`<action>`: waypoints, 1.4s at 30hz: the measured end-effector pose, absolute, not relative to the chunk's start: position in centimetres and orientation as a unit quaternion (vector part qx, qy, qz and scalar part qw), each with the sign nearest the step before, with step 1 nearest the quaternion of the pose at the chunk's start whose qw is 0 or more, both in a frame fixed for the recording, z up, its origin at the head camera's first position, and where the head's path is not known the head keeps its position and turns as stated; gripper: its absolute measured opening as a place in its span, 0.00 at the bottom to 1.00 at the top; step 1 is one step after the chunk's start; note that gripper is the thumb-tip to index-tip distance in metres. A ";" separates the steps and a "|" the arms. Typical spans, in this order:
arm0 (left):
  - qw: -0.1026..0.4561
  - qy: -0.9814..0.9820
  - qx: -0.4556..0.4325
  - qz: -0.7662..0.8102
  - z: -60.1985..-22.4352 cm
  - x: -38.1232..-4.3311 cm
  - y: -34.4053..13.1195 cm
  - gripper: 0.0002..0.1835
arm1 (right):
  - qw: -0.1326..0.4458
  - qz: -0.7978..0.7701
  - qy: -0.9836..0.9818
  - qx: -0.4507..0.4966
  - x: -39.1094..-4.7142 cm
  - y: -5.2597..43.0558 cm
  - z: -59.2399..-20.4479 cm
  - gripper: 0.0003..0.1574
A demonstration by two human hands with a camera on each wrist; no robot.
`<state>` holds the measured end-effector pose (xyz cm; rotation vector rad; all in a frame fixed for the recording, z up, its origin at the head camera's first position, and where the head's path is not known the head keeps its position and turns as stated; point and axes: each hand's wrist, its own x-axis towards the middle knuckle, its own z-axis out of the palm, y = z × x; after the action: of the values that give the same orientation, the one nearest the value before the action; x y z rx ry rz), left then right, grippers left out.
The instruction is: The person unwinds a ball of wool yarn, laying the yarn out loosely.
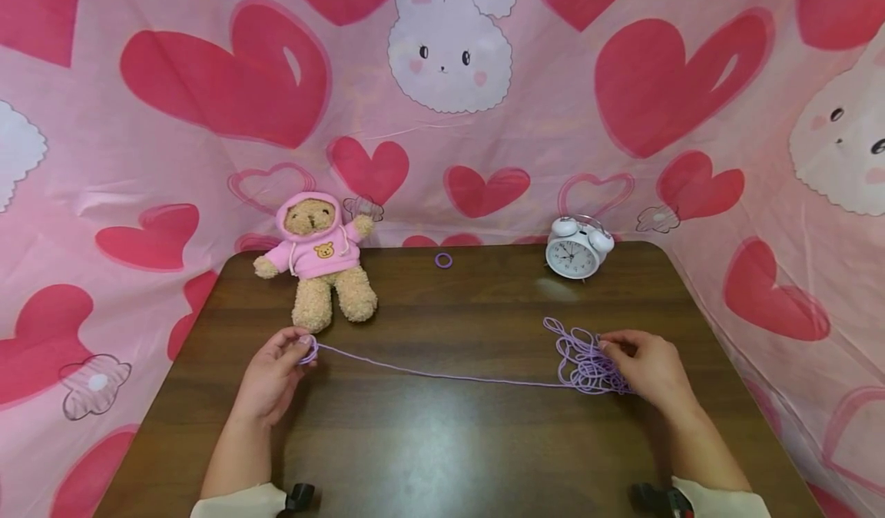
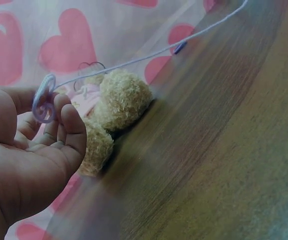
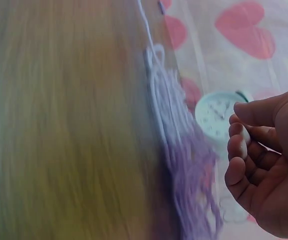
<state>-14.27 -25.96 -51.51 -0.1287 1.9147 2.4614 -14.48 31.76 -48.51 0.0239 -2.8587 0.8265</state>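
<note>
My left hand (image 1: 268, 376) pinches a small purple ring (image 2: 44, 114) between thumb and fingers. Lilac yarn (image 2: 48, 84) is wound over part of that ring. From it a single strand (image 1: 442, 376) runs across to a loose, tangled yarn pile (image 1: 588, 368) at the right of the table. Beside this pile is my right hand (image 1: 650, 368), its fingers loosely bent and thumb near the forefinger. In the right wrist view, no yarn shows between the fingertips (image 3: 239, 107), and the yarn lies apart from them.
A teddy bear (image 1: 321, 260) in a pink hoodie sits at the back left of the brown wooden table (image 1: 442, 449). Another purple ring (image 1: 443, 260) lies near the back edge. At the back right stands a white alarm clock (image 1: 574, 255). A heart-patterned pink cloth (image 1: 512, 141) hangs around.
</note>
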 end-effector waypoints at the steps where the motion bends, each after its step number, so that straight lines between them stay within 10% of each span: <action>1: 0.010 0.613 -0.041 0.789 -51.5 -14.3 -25.9 0.05 | 0.082 0.280 -0.956 0.011 -14.7 31.2 -48.5 0.11; 42: 0.029 0.615 -0.026 0.787 -49.3 -15.4 -23.7 0.02 | -0.033 0.331 -0.915 0.228 -17.4 12.2 -50.8 0.05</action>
<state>-15.35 -23.73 -49.30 -0.0807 1.8980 2.4277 -17.38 12.23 -50.78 0.7329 -2.9367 1.0635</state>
